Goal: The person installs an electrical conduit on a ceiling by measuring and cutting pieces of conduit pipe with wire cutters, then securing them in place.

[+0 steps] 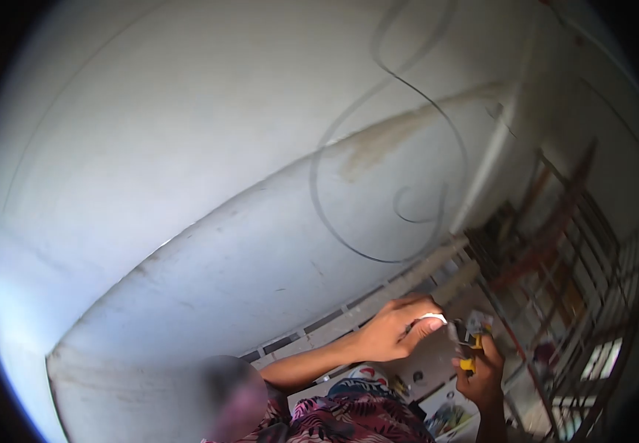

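My left hand [401,332] is closed on a small white piece [433,317], which pokes out between thumb and fingers toward the right; its kind cannot be made out. Just to the right, my right hand [483,373] wraps round pliers with yellow handles [469,364]. The metal jaws of the pliers point up and left, close to the tip of the white piece. Above both hands a thin dark wire [401,261] curls in a large loop with a smaller curl inside, partly smeared by motion. Its ends are not clearly traceable.
A large pale wall [186,148] with a brown stain fills most of the view. Metal bars [585,221] and cluttered wooden pieces stand at the right. Below the hands are patterned clothing [327,421] and a white container [449,413] with mixed small items.
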Motion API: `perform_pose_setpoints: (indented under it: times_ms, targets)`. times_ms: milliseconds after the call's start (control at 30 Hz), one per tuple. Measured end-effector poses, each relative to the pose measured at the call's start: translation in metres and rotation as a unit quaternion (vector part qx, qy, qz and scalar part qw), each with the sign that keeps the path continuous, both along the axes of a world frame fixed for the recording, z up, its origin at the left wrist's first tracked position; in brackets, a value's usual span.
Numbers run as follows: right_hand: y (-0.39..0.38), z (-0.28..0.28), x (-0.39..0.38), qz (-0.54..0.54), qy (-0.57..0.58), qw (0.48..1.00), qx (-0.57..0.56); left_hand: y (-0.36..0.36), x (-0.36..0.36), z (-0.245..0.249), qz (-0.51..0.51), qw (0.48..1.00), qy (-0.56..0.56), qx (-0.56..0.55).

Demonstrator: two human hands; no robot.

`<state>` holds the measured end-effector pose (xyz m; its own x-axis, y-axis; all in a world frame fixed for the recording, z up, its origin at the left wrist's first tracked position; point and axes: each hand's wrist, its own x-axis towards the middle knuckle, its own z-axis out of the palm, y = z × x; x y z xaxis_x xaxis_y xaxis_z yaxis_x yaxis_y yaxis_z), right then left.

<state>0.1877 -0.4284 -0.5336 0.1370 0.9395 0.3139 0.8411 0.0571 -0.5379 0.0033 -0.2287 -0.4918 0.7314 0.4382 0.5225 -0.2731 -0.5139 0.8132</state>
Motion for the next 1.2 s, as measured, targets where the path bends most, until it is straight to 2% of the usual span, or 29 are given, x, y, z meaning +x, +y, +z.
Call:
perform_pose_setpoints:
  times_ms: [33,67,133,167,233,267,467,567,667,700,733,767,833,900,967,1000,1033,1067,1133,1200]
  targets:
    - [0.007,-0.006,-0.001,-0.019,0.059,0.997,0.034,0.005,-0.009,0.004,0.005,1.000,0.002,0.011]
    - [0.017,-0.003,-0.002,0.003,0.056,0.998,0.040,0.010,-0.016,0.007,0.007,1.000,0.004,0.020]
    - [0.027,0.008,-0.005,-0.023,0.061,0.996,0.055,0.029,-0.046,0.020,0.094,0.995,-0.005,0.024]
    - [0.030,0.007,-0.009,-0.044,0.155,0.986,0.032,0.041,-0.063,0.030,0.147,0.989,-0.011,0.029]
    - [0.041,0.004,-0.011,-0.020,0.170,0.984,0.046,0.057,-0.097,0.056,0.202,0.975,-0.045,-0.077]
    - [0.046,0.006,-0.012,-0.014,0.185,0.981,0.063,0.067,-0.112,0.058,0.191,0.975,-0.062,-0.091]
    - [0.089,0.042,-0.033,0.053,0.159,0.982,0.085,0.069,-0.150,0.064,0.208,0.966,-0.101,-0.116]
    - [0.114,0.062,-0.047,0.103,0.142,0.979,0.107,0.063,-0.158,0.064,0.258,0.955,-0.089,-0.119]
    - [0.128,0.078,-0.059,0.158,0.123,0.972,0.122,0.075,-0.174,0.080,0.408,0.910,-0.058,0.039]
    - [0.132,0.078,-0.059,0.165,0.086,0.972,0.146,0.088,-0.185,0.092,0.451,0.884,-0.066,0.106]
    - [0.139,0.077,-0.060,0.183,0.051,0.968,0.167,0.109,-0.194,0.105,0.518,0.829,-0.111,0.178]
    - [0.141,0.072,-0.061,0.191,0.068,0.968,0.147,0.126,-0.205,0.122,0.552,0.798,-0.148,0.188]
    - [0.149,0.049,-0.046,0.244,0.077,0.961,0.103,0.163,-0.220,0.154,0.616,0.711,-0.198,0.277]
    - [0.161,0.015,-0.041,0.319,0.068,0.943,0.071,0.199,-0.227,0.189,0.678,0.595,-0.220,0.371]
    - [0.168,-0.009,-0.046,0.256,0.068,0.964,0.017,0.227,-0.231,0.206,0.714,0.487,-0.231,0.446]
    - [0.171,-0.014,-0.053,0.278,0.062,0.959,0.014,0.240,-0.230,0.209,0.734,0.445,-0.223,0.462]
    - [0.171,-0.017,-0.062,0.303,0.025,0.952,0.008,0.294,-0.218,0.212,0.779,0.304,-0.279,0.472]
    - [0.171,-0.023,-0.067,0.327,-0.011,0.945,0.004,0.277,-0.233,0.212,0.786,0.291,-0.271,0.474]
    - [0.181,-0.039,-0.069,0.376,-0.027,0.925,-0.046,0.227,-0.234,0.201,0.700,0.421,-0.276,0.507]
    - [0.186,-0.039,-0.104,0.370,-0.134,0.911,0.121,0.243,-0.239,0.197,0.701,0.399,-0.280,0.521]
